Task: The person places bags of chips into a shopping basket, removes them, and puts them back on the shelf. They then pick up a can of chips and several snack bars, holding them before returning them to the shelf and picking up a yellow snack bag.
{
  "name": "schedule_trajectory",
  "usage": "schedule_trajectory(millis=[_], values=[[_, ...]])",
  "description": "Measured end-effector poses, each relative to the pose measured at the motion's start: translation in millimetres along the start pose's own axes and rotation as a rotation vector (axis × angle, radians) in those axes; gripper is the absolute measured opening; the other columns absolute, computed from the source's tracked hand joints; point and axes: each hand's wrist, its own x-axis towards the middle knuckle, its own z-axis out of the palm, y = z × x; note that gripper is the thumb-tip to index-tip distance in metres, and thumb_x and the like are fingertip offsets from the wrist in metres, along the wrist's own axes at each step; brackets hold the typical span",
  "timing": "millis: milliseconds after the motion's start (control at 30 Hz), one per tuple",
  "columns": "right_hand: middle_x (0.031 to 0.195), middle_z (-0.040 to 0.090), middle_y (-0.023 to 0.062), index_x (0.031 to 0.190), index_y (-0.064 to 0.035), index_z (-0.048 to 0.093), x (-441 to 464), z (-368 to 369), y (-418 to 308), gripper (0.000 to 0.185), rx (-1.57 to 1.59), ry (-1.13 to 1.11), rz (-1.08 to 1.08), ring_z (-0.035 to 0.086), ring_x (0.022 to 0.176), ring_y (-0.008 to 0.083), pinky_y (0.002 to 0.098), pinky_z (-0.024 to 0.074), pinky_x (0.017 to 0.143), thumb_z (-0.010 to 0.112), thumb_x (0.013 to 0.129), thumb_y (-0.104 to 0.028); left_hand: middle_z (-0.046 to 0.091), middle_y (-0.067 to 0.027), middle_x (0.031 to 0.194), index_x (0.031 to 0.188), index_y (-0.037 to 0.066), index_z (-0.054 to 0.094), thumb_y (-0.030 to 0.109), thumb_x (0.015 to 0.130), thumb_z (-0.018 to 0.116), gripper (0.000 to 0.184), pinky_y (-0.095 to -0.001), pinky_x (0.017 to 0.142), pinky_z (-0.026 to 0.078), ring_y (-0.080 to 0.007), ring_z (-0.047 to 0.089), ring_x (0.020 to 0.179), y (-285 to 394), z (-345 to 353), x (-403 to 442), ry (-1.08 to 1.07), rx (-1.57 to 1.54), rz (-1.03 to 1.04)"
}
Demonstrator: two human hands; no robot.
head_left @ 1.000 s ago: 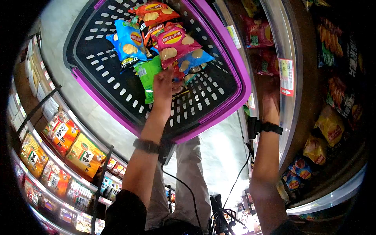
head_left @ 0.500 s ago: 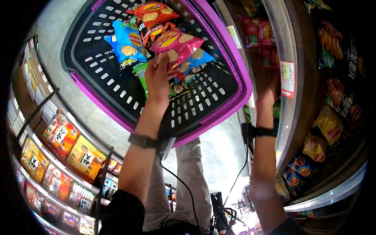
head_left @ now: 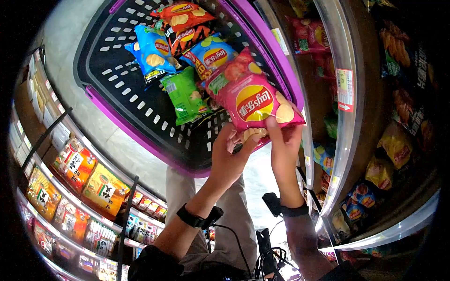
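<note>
A pink bag of Lay's potato chips [head_left: 248, 105] is held tilted over the near right rim of the shopping basket [head_left: 159, 140]. My left hand [head_left: 229, 154] is closed on its lower edge, with the fingers partly hidden. My right hand [head_left: 285, 152] grips the lower right corner, thumb on the front. Inside the black basket with purple edging lie a blue chip bag [head_left: 154, 54] at the left, another blue bag [head_left: 213, 54] beyond the pink one, a green bag [head_left: 185, 98], an orange-red bag [head_left: 187, 16] and a black-and-orange bag [head_left: 185, 37].
Shelves of chip bags rise on the right, behind a clear curved edge with a price tag [head_left: 345, 89]. Orange and yellow snack packs [head_left: 105, 187] fill shelves at the lower left. Black cables [head_left: 269, 255] hang near my legs.
The pink chip bag has come up and toward me, uncovering the blue and green bags. My right hand has left the shelf side and now grips the pink bag along with my left.
</note>
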Motion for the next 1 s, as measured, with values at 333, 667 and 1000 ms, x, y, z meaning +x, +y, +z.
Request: schedule_trajectory(millis=[333,667,1000], values=[[0.123,0.064,0.0118,0.131,0.0013,0.053,-7.0,-74.9,-32.5,0.053,0.009,-0.051,0.063,0.063,0.11,0.0182,0.034,0.0489,0.098,0.075,0.083,-0.004,0.063,-0.0091,0.124,0.13,0.004,0.052,0.032,0.098,0.064,0.044,-0.0328,0.099,0.048,-0.0179,0.061,0.114,12.2,-53.9,27.9,0.094,-0.274,-0.345],[0.152,0.041,0.0163,0.148,-0.0024,0.039,-20.4,-131.0,-12.3,0.067,0.362,-0.163,0.226,0.043,0.14,0.0293,0.0463,0.0364,0.115,0.053,0.098,-0.046,0.065,-0.0045,0.125,0.134,0.006,0.055,0.028,0.097,0.067,0.044,-0.0338,0.102,0.048,-0.0145,0.062,0.115,-3.5,-33.2,15.0,-0.252,-0.348,-0.452],[0.127,0.063,0.0066,0.131,-0.0063,0.055,-34.5,-121.7,23.7,0.039,0.357,0.226,0.286,0.061,0.117,0.0192,0.0381,0.0487,0.103,0.068,0.093,-0.009,0.063,-0.0062,0.122,0.126,0.004,0.053,0.025,0.1,0.064,0.036,-0.0303,0.096,0.049,-0.0146,0.06,0.111,-43.9,6.3,-3.5,-0.335,-0.142,-0.474]])
